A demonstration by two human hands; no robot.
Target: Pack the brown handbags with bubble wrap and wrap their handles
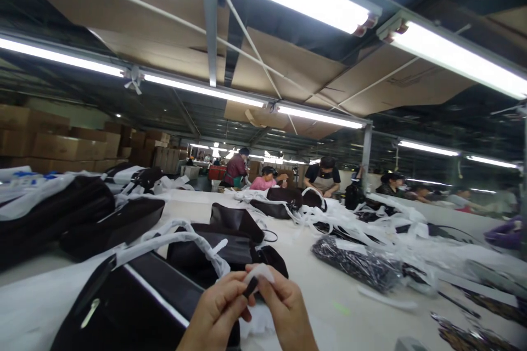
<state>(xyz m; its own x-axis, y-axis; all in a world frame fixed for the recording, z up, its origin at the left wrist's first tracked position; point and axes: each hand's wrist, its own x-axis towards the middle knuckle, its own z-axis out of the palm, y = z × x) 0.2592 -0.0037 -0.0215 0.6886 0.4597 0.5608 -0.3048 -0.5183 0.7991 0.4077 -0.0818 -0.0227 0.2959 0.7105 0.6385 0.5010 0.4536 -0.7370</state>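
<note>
Both hands meet at the bottom centre of the head view. My left hand [222, 307] pinches a small black strip [251, 287]. Pressed between the fingers of my right hand [285, 301] is a thin white wrapping piece [261, 271], which touches the black strip. Just left of the hands lies a large black bag [135, 296] with a white-wrapped handle [164, 237] and a pale zipper pull [90, 312]. Behind them rests another black bag [214, 252].
More black bags [132, 219] lie on the left of the white table [329, 296]. Plastic-wrapped goods [356, 263] and white-wrapped straps [349, 233] spread over the right. Several people work beyond, one in a dark shirt [323, 175]. Cardboard boxes [61, 145] are stacked at far left.
</note>
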